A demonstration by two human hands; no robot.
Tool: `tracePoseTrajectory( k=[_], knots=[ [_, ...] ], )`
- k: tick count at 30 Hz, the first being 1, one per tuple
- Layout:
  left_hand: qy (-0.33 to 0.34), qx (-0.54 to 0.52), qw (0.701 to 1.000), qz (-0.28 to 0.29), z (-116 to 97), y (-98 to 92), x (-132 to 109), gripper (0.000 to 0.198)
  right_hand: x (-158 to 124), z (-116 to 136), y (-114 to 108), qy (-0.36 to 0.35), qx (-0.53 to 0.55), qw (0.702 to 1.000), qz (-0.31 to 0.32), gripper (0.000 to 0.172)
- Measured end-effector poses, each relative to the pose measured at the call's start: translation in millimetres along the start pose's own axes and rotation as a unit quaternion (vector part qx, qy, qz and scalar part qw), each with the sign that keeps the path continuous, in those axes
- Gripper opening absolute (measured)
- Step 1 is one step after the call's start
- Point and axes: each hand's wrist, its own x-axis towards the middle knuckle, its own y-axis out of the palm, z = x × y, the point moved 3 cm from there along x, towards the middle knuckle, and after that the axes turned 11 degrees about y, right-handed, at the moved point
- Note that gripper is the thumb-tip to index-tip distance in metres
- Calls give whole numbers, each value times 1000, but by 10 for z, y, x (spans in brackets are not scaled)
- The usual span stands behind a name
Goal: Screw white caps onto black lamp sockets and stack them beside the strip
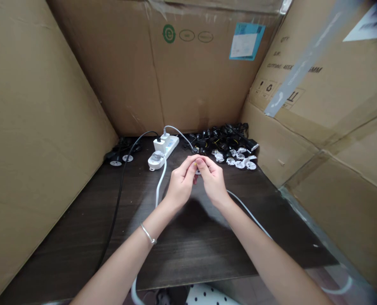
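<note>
My left hand (181,183) and my right hand (214,180) meet above the middle of the dark table, thumbs side by side and fingers curled. Between them they pinch a small part, of which only a bit of a white disc (198,172) shows below the thumbs. The fingers hide the rest of it. Just beyond the hands, a grey cable ends in a small dark connector (195,150). To their right and behind lies a heap of black parts (223,137), with several white round discs (239,164) along its front.
A white power strip (172,146) with plugged-in adapters stands left of the hands. A black cable (120,190) and a white cable (159,186) run from it towards me. More black parts (121,146) lie at the far left. Cardboard walls (191,84) enclose the table (90,237).
</note>
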Motion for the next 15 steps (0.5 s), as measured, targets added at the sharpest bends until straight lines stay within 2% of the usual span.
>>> tracePoseTrajectory(
  k=[3,6,15],
  knots=[
    [-17,-61,997,35,21,-13,36,42,48,-33,-7,18,27,999,38,39],
    [-5,-60,997,54,23,-34,47,44,67,-51,-15,15,23,999,43,39],
    [14,-10,1000,10,26,5,-17,35,-21,-26,-47,-57,-85,993,-61,28]
  ],
)
